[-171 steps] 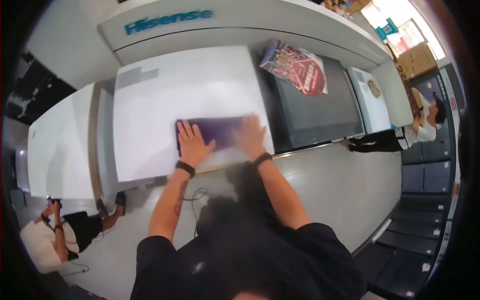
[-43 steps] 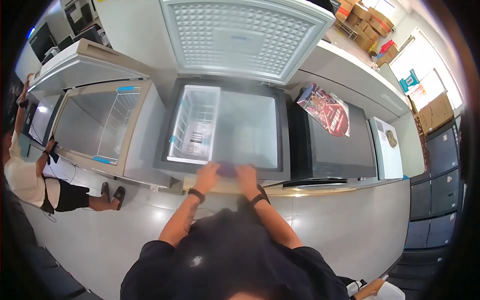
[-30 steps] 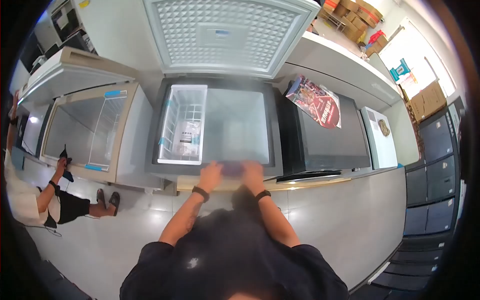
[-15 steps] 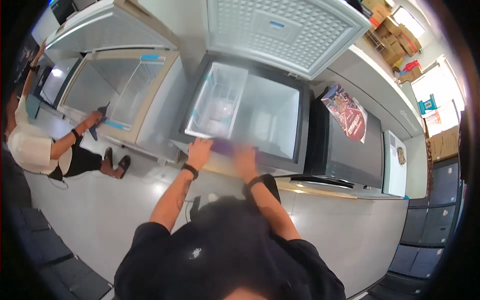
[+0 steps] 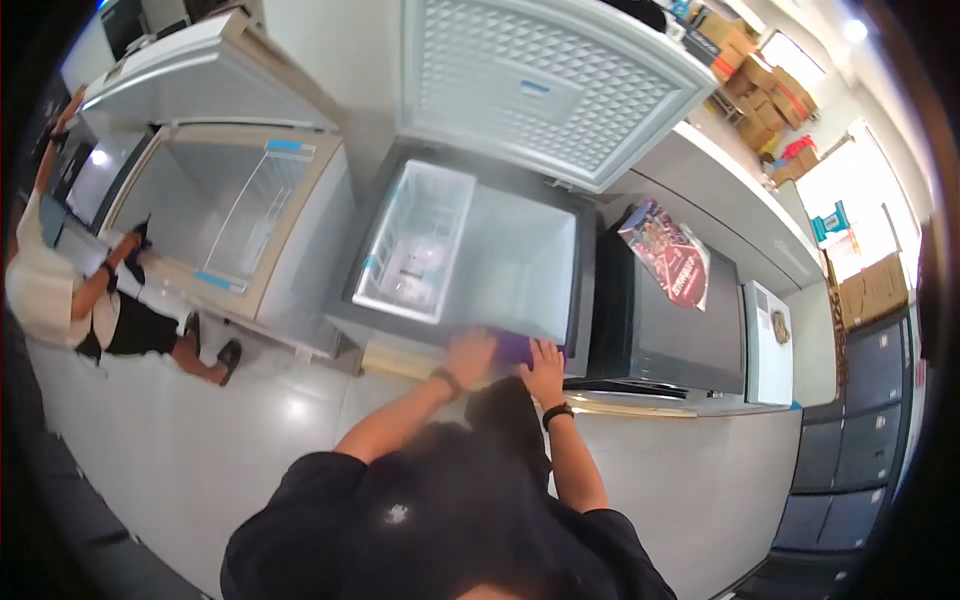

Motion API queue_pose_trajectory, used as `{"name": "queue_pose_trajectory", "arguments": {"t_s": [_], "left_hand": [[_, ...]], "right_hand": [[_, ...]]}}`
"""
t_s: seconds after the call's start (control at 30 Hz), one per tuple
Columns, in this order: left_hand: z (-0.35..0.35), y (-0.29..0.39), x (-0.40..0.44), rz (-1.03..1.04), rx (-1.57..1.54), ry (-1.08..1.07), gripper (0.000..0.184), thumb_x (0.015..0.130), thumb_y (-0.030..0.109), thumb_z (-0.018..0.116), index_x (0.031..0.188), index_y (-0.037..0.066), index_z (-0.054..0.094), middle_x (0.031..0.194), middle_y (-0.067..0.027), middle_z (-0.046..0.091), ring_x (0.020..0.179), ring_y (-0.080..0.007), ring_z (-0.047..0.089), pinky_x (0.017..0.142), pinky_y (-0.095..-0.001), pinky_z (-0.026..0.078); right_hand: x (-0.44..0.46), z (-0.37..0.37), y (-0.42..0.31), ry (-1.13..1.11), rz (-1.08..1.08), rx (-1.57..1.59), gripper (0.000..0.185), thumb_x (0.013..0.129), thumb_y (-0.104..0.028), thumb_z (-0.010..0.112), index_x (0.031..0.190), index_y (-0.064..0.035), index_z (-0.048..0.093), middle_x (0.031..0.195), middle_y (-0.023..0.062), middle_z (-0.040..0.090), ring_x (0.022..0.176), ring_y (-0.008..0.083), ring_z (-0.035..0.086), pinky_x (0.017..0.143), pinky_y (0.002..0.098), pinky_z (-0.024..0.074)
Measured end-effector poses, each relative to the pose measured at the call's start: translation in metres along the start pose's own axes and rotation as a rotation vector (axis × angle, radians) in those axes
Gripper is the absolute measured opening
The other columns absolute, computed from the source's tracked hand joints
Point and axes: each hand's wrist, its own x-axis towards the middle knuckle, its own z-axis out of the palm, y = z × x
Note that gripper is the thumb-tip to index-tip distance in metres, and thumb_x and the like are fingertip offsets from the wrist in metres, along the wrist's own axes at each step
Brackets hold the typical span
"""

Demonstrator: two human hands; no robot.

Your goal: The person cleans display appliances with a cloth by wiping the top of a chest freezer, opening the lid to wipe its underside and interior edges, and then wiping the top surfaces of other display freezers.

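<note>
A purple cloth [image 5: 514, 348] lies over the front rim of the open chest freezer [image 5: 400, 325], stretched between my two hands. My left hand [image 5: 470, 358] is blurred by motion at the cloth's left end, and its fingers cannot be made out. At the right end, my right hand [image 5: 546, 370] rests on the cloth with its fingers spread over the rim. Inside the freezer, a white basket [image 5: 418, 240] fills the left side. The freezer's lid [image 5: 545, 90] stands raised behind it.
On the left, a co-worker [image 5: 50, 280] holds a dark cloth [image 5: 138, 250] at another open freezer [image 5: 265, 220]. A dark closed freezer [image 5: 690, 340] with a colourful leaflet [image 5: 672, 262] stands right. Beyond it are a small white freezer [image 5: 768, 350] and stacked dark boxes [image 5: 850, 450].
The freezer, closed at first, now stands open. My hands and the purple cloth have gone from its top to its front rim, lately shifting right along it. The co-worker's freezer is now open too.
</note>
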Motion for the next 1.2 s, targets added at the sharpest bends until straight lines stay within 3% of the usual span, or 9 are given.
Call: {"name": "queue_pose_trajectory", "arguments": {"t_s": [0.13,0.27,0.47,0.57,0.63,0.77,0.97,1.1,1.2], "left_hand": [[0.017,-0.043,-0.024,0.185,-0.011,0.197,0.036,0.084,0.014,0.058,0.120,0.010,0.060,0.139,-0.0096,0.053,0.134,-0.0286,0.046,0.096,-0.0486,0.044],[-0.010,-0.096,-0.061,0.048,-0.020,0.157,0.044,0.082,0.008,0.059,0.125,0.010,0.059,0.146,-0.0096,0.048,0.140,-0.0271,0.040,0.101,-0.0478,0.044],[-0.043,-0.150,-0.097,-0.070,0.024,0.225,0.042,0.081,0.004,0.056,0.122,0.011,0.060,0.144,-0.0087,0.051,0.139,-0.0272,0.042,0.094,-0.0427,0.051],[-0.034,-0.142,-0.094,-0.118,0.043,0.225,0.041,0.083,0.006,0.054,0.124,0.009,0.059,0.145,-0.0099,0.050,0.138,-0.0269,0.044,0.098,-0.0449,0.049],[0.013,-0.145,-0.078,-0.188,0.153,0.320,0.042,0.080,0.008,0.061,0.122,0.006,0.059,0.146,-0.0140,0.048,0.139,-0.0317,0.040,0.099,-0.0452,0.048],[0.023,-0.099,-0.055,-0.161,0.253,0.242,0.040,0.080,0.015,0.063,0.119,0.004,0.059,0.142,-0.0176,0.050,0.136,-0.0361,0.043,0.093,-0.0501,0.049],[0.009,-0.008,0.003,-0.124,0.169,-0.141,0.044,0.083,0.025,0.061,0.120,0.003,0.058,0.139,-0.0173,0.051,0.128,-0.0334,0.050,0.087,-0.0541,0.046],[0.028,0.030,0.017,0.064,0.187,-0.122,0.051,0.082,0.029,0.063,0.125,0.002,0.055,0.142,-0.0178,0.049,0.133,-0.0351,0.044,0.093,-0.0543,0.043],[-0.011,0.048,0.018,0.150,0.043,-0.147,0.055,0.082,0.031,0.064,0.128,0.003,0.053,0.144,-0.0187,0.046,0.136,-0.0367,0.040,0.099,-0.0547,0.040]], "right_hand": [[0.019,0.002,-0.028,-0.126,0.001,-0.022,0.077,0.076,-0.038,0.068,0.145,-0.0146,0.044,0.149,0.0196,0.038,0.142,0.0428,0.027,0.113,0.0622,0.0194],[0.031,0.020,-0.078,-0.205,-0.092,-0.097,0.085,0.076,-0.042,0.072,0.150,-0.0153,0.037,0.152,0.0207,0.034,0.144,0.0432,0.023,0.113,0.0648,0.0171],[0.034,0.062,-0.152,-0.102,-0.154,-0.145,0.075,0.084,-0.031,0.064,0.150,-0.0115,0.035,0.152,0.0217,0.033,0.143,0.0430,0.025,0.112,0.0642,0.0225],[0.031,0.074,-0.136,0.006,-0.216,-0.040,0.067,0.087,-0.025,0.060,0.148,-0.0119,0.037,0.153,0.0184,0.034,0.143,0.0380,0.028,0.112,0.0597,0.0259],[0.031,0.053,-0.124,-0.020,-0.262,-0.038,0.063,0.087,-0.022,0.059,0.146,-0.0122,0.039,0.152,0.0155,0.036,0.143,0.0342,0.031,0.114,0.0557,0.0267],[0.030,0.043,-0.086,-0.057,-0.208,0.047,0.060,0.086,-0.019,0.059,0.143,-0.0119,0.044,0.149,0.0114,0.043,0.142,0.0306,0.034,0.115,0.0502,0.0278],[0.027,-0.003,-0.002,-0.098,-0.128,0.189,0.057,0.082,-0.015,0.059,0.138,-0.0095,0.051,0.143,0.0137,0.050,0.137,0.0334,0.041,0.114,0.0494,0.0296],[0.013,-0.017,0.053,-0.094,-0.184,0.148,0.056,0.081,-0.014,0.060,0.136,-0.0082,0.053,0.142,0.0154,0.051,0.136,0.0349,0.043,0.113,0.0490,0.0310],[0.010,-0.034,0.057,-0.083,-0.217,0.180,0.057,0.079,-0.013,0.063,0.134,-0.0060,0.053,0.141,0.0156,0.052,0.135,0.0350,0.044,0.113,0.0490,0.0315]]}}
